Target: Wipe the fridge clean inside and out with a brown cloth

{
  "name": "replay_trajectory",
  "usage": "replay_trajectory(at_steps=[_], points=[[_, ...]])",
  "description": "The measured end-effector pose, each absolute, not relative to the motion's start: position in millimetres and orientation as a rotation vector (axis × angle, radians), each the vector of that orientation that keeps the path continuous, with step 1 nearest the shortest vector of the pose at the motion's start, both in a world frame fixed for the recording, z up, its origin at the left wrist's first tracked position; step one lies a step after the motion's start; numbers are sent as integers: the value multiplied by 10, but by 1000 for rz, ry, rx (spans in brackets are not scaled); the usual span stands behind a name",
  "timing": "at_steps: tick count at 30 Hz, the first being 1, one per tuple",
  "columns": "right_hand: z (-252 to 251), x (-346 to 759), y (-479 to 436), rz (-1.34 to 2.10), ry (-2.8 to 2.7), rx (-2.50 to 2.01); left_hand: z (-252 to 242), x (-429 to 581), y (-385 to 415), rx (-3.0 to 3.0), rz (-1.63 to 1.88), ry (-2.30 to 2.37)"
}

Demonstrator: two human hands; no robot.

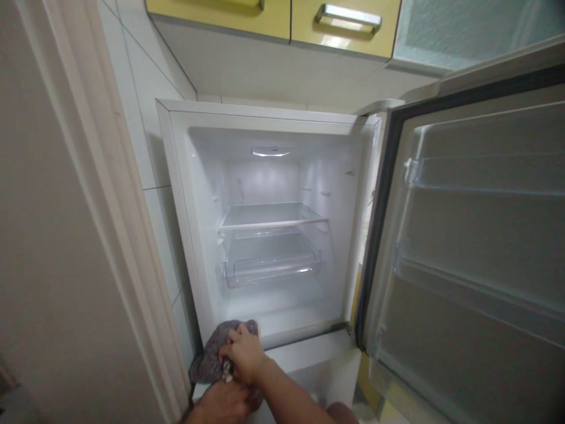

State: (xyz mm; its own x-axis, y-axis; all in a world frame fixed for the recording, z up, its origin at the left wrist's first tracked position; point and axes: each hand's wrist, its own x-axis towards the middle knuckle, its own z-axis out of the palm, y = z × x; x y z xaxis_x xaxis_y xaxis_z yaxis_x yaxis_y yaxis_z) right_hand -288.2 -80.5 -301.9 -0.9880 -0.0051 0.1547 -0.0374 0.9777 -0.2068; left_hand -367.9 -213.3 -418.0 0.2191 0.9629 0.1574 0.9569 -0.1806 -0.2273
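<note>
A grey, fluffy-looking cloth [214, 347] is bunched at the front left corner of the open fridge compartment [282, 300], against its lower front edge. My right hand [247, 353] reaches in from the lower right and grips the cloth with bent fingers. Just below it, my left hand [225, 403] is closed at the cloth's lower edge, with its fingers mostly hidden. A small pale, crumpled bit shows between the two hands. Inside the fridge are a glass shelf [273, 215] and, under it, a clear drawer [273, 268].
The fridge door [477, 235] stands wide on the right, with clear door racks [481, 174]. A pale door frame [110, 206] rises close on the left. Yellow cabinets [344, 44] hang above, and a white lower fridge front [329, 365] lies beneath the compartment.
</note>
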Motion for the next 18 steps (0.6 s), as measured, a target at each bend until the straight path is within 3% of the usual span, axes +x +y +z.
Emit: replay_trajectory(at_steps=[4,11,14,18], points=[[-2976,-2156,-184,412,-2955,-294,-3949,-3675,-2115,-2167,-155,-1341],[-3010,-1576,196,424,-2727,-906,-4194,-3582,-1971,-1926,-315,-1582],[-2905,-2015,-74,312,-2865,-727,-4364,-3656,-1924,-1997,-247,-1579],[-2754,-2667,-483,119,-3009,-119,-4474,-3720,-1881,-2030,-160,-1636]])
